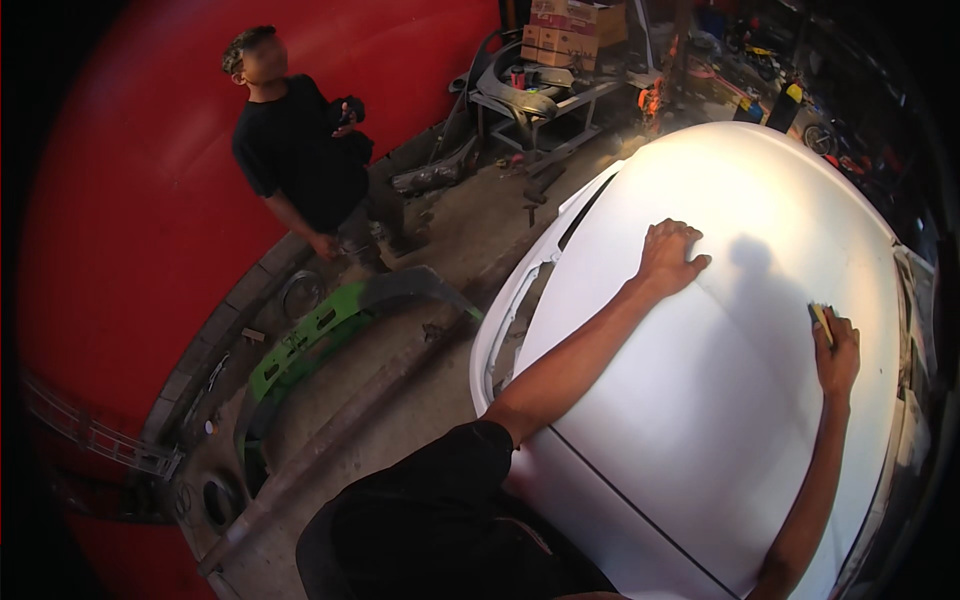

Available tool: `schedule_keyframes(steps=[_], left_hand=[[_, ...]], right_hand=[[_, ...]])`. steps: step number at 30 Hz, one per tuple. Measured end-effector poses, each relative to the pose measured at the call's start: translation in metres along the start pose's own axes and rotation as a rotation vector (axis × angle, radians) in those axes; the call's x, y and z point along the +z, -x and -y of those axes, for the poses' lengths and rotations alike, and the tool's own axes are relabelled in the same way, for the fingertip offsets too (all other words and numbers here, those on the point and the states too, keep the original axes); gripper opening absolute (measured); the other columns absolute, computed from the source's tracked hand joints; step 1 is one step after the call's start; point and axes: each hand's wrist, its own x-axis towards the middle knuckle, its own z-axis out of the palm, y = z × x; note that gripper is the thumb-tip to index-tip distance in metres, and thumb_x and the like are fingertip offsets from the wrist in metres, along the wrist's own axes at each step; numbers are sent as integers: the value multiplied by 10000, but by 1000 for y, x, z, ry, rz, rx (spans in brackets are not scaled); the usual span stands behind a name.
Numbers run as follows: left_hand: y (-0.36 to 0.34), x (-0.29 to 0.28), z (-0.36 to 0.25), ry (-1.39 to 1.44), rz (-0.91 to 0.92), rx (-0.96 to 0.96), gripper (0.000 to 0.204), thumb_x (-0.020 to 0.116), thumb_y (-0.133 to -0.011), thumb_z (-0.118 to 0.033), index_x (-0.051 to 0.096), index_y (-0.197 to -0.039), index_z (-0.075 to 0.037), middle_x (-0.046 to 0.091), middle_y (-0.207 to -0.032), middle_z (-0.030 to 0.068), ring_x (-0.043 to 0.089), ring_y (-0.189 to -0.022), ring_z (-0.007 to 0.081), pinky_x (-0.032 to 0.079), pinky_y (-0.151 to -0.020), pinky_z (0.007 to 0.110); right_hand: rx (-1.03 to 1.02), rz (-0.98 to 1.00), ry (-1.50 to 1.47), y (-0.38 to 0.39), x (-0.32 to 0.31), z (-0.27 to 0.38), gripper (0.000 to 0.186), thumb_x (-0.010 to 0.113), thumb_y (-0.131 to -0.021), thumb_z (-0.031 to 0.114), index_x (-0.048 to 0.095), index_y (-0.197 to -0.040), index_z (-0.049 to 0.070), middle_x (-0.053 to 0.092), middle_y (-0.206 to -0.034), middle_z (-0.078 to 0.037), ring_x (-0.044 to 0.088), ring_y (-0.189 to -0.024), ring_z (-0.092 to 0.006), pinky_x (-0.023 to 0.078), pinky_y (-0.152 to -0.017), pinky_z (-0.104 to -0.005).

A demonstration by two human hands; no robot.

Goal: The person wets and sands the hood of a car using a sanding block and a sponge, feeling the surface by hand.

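Red wall [130,220] beside grey-brown floor [455,222]

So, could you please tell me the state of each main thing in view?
Left hand: open, laid on the white car hood
Right hand: closed in a grip on the thin yellow pad
Thin yellow pad: held, against the hood
White car hood: appears shut
Green bumper: off any car, on the floor
Cardboard boxes: stacked
Co-worker: standing
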Motion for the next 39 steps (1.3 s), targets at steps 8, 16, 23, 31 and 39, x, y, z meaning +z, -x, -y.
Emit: schedule_keyframes(steps=[8, 16, 23, 31, 39], left_hand=[[1, 2, -2, 3, -30, 2, 473, 809, -916, -334, 762, -1293, -53, 690, -1361, 153, 558, -1345, 336, 389, -1211, 427], [8, -12, 3, 4, 4, -7, 466, 809, -916, -325, 762, -1290, -52, 690, -1355, 157, 559, -1341, 339, 402, -1201, 427], [3, 7, -22, 46, -5, 76, 433, 836, -908, -311, 781, -1243, -43, 706, -1350, 180, 583, -1347, 378, 438, -1190, 444], [4, -20, 25, 157, -12, 88, 467, 806, -951, -280, 753, -1324, -4, 700, -1368, 240, 668, -1289, 351, 500, -1133, 434], [22, -32, 0, 93, -19, 10, 494, 816, -942, -327, 757, -1321, -15, 687, -1409, 227, 649, -1325, 368, 505, -1132, 432]], right_hand=[[4, 7, 6, 1, -1, -2, 396, 689, -1027, 246, 737, -1388, 91, 730, -1168, -97, 639, -1058, -326, 526, -981, -427], [-33, -2, -8, 1, 5, 4, 396, 690, -1031, 257, 737, -1387, 91, 728, -1162, -98, 637, -1044, -329, 529, -950, -435], [18, -60, 33, 23, -20, -10, 382, 712, -1011, 305, 759, -1342, 121, 730, -1128, -75, 646, -1018, -313, 556, -916, -434], [98, 45, 147, 13, -12, 18, 459, 668, -997, 549, 765, -1335, 254, 715, -1148, -13, 627, -1146, -267, 577, -973, -417], [45, -30, 153, 17, -11, 20, 457, 650, -1003, 537, 764, -1336, 245, 718, -1156, -11, 642, -1137, -259, 568, -991, -409]])
